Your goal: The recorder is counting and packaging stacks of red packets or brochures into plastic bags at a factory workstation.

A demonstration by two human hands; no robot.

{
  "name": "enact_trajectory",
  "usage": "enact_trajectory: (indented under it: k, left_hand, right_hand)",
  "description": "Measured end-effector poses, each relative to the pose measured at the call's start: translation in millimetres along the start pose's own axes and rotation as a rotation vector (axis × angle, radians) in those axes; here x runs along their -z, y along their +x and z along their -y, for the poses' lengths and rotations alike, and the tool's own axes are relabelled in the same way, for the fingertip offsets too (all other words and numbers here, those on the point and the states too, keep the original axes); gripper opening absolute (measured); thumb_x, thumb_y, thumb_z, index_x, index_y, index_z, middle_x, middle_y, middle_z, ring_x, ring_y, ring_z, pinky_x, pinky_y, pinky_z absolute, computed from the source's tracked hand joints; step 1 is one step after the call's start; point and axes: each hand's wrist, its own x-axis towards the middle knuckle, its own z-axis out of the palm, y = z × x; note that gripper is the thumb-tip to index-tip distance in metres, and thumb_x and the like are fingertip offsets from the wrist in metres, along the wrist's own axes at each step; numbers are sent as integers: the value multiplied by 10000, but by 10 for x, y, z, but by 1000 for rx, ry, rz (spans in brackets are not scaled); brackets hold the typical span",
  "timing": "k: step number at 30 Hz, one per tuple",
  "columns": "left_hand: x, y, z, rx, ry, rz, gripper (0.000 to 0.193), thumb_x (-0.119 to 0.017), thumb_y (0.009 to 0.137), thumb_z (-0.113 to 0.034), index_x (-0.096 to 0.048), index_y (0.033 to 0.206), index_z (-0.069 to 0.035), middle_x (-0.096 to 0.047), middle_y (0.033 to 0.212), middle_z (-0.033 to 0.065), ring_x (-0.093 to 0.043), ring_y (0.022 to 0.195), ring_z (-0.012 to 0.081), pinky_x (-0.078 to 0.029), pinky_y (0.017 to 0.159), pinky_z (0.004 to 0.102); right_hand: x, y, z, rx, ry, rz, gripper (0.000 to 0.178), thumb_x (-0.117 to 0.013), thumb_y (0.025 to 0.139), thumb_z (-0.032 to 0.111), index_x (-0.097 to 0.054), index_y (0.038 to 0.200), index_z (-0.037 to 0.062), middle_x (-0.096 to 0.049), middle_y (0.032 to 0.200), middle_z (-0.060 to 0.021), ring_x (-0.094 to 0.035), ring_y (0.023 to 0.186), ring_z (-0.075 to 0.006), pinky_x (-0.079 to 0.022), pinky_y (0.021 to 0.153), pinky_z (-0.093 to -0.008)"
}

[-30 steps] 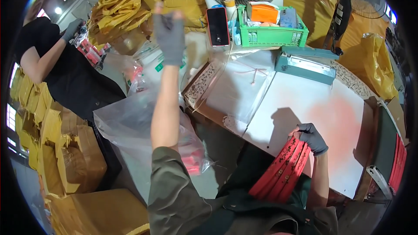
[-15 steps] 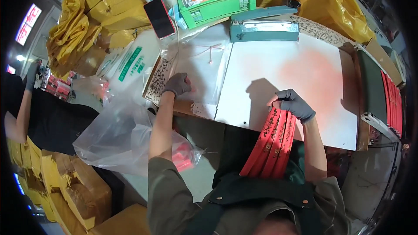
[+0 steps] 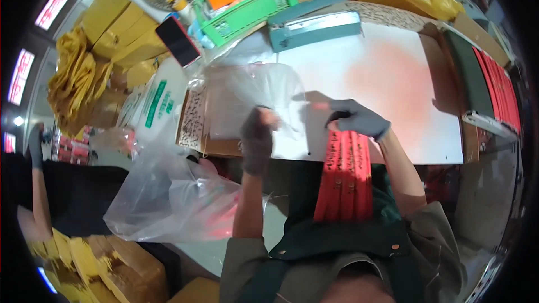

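My right hand [image 3: 360,119], in a grey fingerless glove, is closed on the top ends of several long red strips [image 3: 343,177] with black markings. The strips hang over the table's front edge, against my dark green apron; one finger points out to the left. My left hand [image 3: 258,140], gloved alike and smeared by motion, is at the front edge of a stack of clear plastic bags. Its bare fingertips are drawn together on a clear plastic bag [image 3: 278,81], whose film rises and bulges above the stack.
A teal bag sealer [image 3: 315,31] stands at the back of the white board [image 3: 393,140]. Behind it are a green crate [image 3: 247,14], a phone [image 3: 178,42] and a fan. More red strips [image 3: 497,90] stand at the right. A large clear bag [image 3: 168,196] hangs at left, near another person's arm.
My left hand has moved right from the bag stack's left side, lifting the film of a clear bag. My right hand, still with the red strips, has shifted slightly left and up.
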Motion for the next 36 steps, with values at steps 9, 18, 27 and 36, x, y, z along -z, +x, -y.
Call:
enact_trajectory:
  k: [9,18,27,36]
  left_hand:
    - [-205,-82,36,645,-580,-312,134,-543,885,-124,-567,804,-20,-536,731,27,-503,627,117,-429,552,251]
    - [-903,-254,-75,-364,335,342,170,-695,773,-187,-606,866,-76,-552,603,56,-527,476,194,-444,493,287]
    - [-555,-569,-189,-92,538,699,208,-728,700,-216,-572,745,-86,-572,680,54,-573,648,239,-465,582,361]
    - [-215,-1472,-130,482,301,1128,147,-678,774,-185,-662,861,-68,-634,751,91,-627,693,191,-493,643,304]
  right_hand:
    - [108,-82,-134,59,40,24,159,-555,784,80,-607,896,-20,-620,804,-52,-566,777,-111,-451,731,-249]
    - [-31,-250,-120,141,53,-29,763,-689,802,352,-329,1362,-20,-571,1110,-119,-546,990,-185,-427,873,-293]
    - [-325,-714,-972,225,277,-491,847,-597,833,488,-221,1413,-2,-359,1391,-144,-373,1261,-204,-314,1034,-333]
    - [-975,-1745,-1364,48,670,-170,739,-524,896,433,-219,1417,6,-393,1383,-116,-375,1244,-189,-283,1047,-356]
